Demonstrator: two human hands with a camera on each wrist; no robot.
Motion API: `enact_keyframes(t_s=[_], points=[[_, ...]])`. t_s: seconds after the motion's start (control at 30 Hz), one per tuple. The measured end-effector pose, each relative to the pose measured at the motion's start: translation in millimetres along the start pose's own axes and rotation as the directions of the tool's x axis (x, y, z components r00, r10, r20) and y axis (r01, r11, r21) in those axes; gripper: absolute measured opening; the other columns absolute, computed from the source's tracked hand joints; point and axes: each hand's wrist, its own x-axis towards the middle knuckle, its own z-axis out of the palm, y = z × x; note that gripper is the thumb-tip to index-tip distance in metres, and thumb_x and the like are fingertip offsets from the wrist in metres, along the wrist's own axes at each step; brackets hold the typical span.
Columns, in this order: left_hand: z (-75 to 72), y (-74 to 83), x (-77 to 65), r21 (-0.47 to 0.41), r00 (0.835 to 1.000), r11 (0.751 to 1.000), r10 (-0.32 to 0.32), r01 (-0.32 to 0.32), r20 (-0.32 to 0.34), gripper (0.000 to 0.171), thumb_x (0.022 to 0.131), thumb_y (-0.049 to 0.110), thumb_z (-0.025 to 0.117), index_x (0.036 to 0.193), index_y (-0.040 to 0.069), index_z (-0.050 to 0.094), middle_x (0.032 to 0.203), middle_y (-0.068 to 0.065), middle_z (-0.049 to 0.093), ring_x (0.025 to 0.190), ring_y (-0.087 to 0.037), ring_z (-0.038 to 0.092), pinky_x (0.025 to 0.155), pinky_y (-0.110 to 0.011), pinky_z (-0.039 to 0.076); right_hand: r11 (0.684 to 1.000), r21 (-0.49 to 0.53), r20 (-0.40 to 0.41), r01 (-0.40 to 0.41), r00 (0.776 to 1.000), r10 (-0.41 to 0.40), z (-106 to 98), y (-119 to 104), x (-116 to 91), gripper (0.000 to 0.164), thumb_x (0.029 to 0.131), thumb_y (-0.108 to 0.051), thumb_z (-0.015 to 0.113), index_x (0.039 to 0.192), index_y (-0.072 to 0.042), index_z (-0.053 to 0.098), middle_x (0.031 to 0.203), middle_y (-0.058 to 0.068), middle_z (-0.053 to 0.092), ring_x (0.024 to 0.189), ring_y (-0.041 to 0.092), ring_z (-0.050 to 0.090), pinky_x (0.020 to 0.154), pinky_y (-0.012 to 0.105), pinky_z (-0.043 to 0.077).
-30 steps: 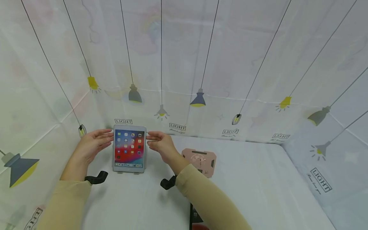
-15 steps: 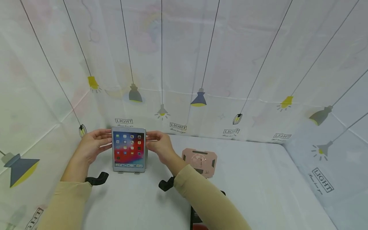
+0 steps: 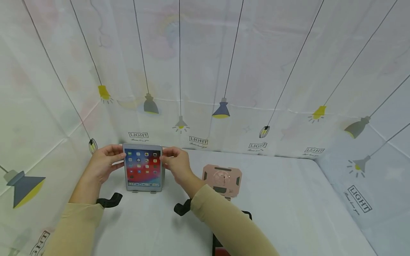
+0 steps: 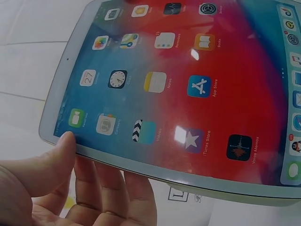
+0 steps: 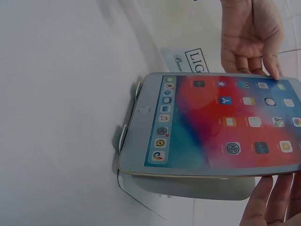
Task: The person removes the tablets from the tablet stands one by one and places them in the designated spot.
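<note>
A silver tablet (image 3: 143, 167) with a lit red and blue home screen stands upright on a small pale stand (image 5: 188, 188) on the white table. My left hand (image 3: 116, 160) grips its left edge, thumb (image 4: 61, 148) on the front bezel and fingers (image 4: 113, 188) behind. My right hand (image 3: 167, 159) holds the right edge near the top. In the right wrist view the right fingers (image 5: 268, 202) lie behind the tablet (image 5: 221, 125) and the left hand (image 5: 254, 37) shows beyond it.
A pink folding stand (image 3: 222, 179) lies flat on the table (image 3: 288, 206) to the right of the tablet. A black device (image 3: 219, 245) sits at the near edge under my right forearm. Curtain walls printed with lamps close in the back and sides.
Both hands have closed in from beside the tablet and taken hold of its edges. The tablet has shifted slightly left and up.
</note>
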Motion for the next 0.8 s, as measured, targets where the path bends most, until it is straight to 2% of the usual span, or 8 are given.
enact_keyframes(t_s=[0.33, 0.57, 0.8], points=[[5.4, 6.2, -8.9, 0.008, 1.0, 1.0, 0.023, -0.023, -0.004, 0.015, 0.102, 0.008, 0.074, 0.107, 0.022, 0.076, 0.097, 0.013, 0.07, 0.094, -0.008, 0.068, 0.084, -0.028, 0.066, 1.0, 0.021, -0.012, 0.015, 1.0, -0.014, -4.8, -5.1, -9.3, 0.016, 0.091, 0.0, 0.082, 0.103, -0.01, 0.081, 0.1, 0.004, 0.071, 0.09, 0.016, 0.073, 0.082, 0.037, 0.069], [11.8, 9.0, -14.6, 0.031, 0.997, 0.997, 0.07, -0.069, -0.027, 0.014, 0.101, 0.008, 0.075, 0.108, 0.02, 0.077, 0.095, 0.012, 0.07, 0.09, -0.008, 0.069, 0.081, -0.025, 0.067, 1.0, 0.011, -0.018, 0.009, 1.0, -0.009, -9.6, -10.6, -14.9, 0.015, 0.091, -0.001, 0.082, 0.103, -0.011, 0.081, 0.1, 0.004, 0.071, 0.089, 0.018, 0.075, 0.083, 0.039, 0.069], [19.7, 14.9, -24.4, 0.088, 0.998, 0.994, 0.062, -0.059, -0.031, 0.012, 0.1, 0.013, 0.078, 0.109, 0.022, 0.077, 0.092, 0.013, 0.069, 0.087, -0.008, 0.069, 0.079, -0.027, 0.067, 1.0, 0.007, -0.027, -0.003, 1.0, 0.003, -16.3, -10.5, -23.0, 0.015, 0.093, -0.003, 0.081, 0.106, -0.011, 0.081, 0.1, 0.005, 0.071, 0.09, 0.018, 0.076, 0.082, 0.039, 0.069]])
